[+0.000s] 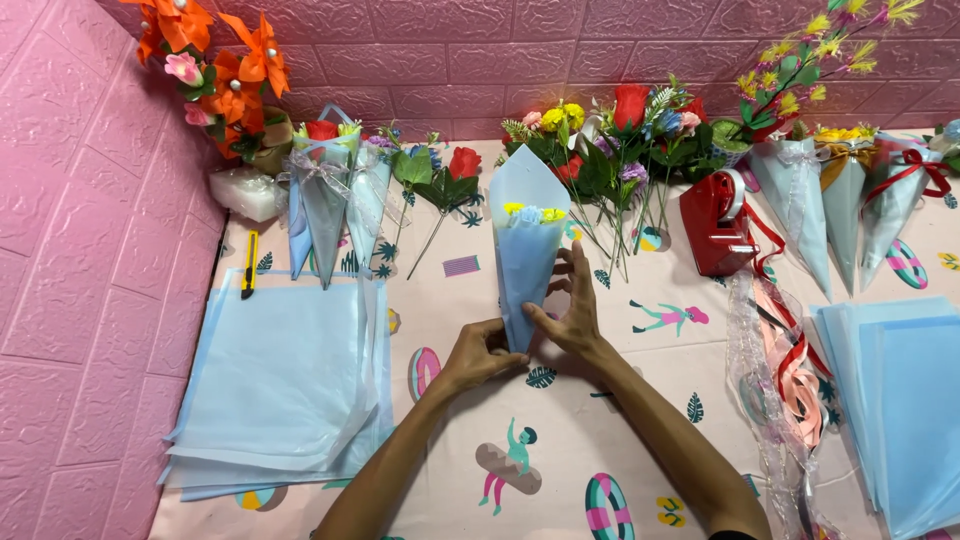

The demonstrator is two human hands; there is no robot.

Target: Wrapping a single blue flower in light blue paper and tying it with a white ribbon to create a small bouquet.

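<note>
A pale blue paper cone (pixel 527 250), pointed at top, yellow and blue flowers tucked inside, lies mid-table. The left hand (pixel 480 352) pinches its narrow tip at six o'clock; the right hand (pixel 572 305) grasps its edge at four o'clock. Bare patterned tablecloth (pixel 560 420) lies open below; blue paper sheets (pixel 280 380) sit at nine o'clock.

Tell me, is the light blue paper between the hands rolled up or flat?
Rolled: the light blue paper cone tapers toward both hands, with small flowers showing inside.

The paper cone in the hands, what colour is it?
Light blue: the paper cone shows best in the head view.
</note>
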